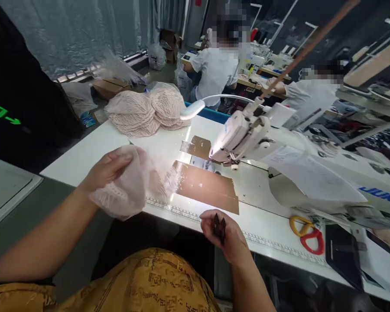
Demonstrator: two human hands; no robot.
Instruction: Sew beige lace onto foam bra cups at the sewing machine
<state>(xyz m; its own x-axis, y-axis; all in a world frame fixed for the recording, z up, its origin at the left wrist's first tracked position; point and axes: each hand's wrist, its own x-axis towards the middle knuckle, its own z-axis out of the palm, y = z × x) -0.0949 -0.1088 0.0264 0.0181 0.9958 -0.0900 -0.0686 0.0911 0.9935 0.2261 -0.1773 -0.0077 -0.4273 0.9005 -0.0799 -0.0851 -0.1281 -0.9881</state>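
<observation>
Pinched between the thumb and fingers of my left hand [105, 169] is a sheer, pale fabric piece [128, 197]. Its right side is smeared by motion above the front of the sewing table [94, 149]. My right hand [232, 240] is closed around dark thread snips [219, 226], their blades pointing up at the table's front edge. Beyond the hands stands a white JUKI sewing machine [240, 134]. Brown sheets [208, 186] lie around its needle area. At the back left of the table are two stacked piles of pale pink lace cups [133, 112].
A ruler tape [178, 211] runs along the front edge. Scissors with yellow and red handles [315, 240] lie to the right, beside a dark phone-like device [342, 255]. Paper [315, 171] hangs on the machine. Two people in white shirts [216, 71] sit beyond.
</observation>
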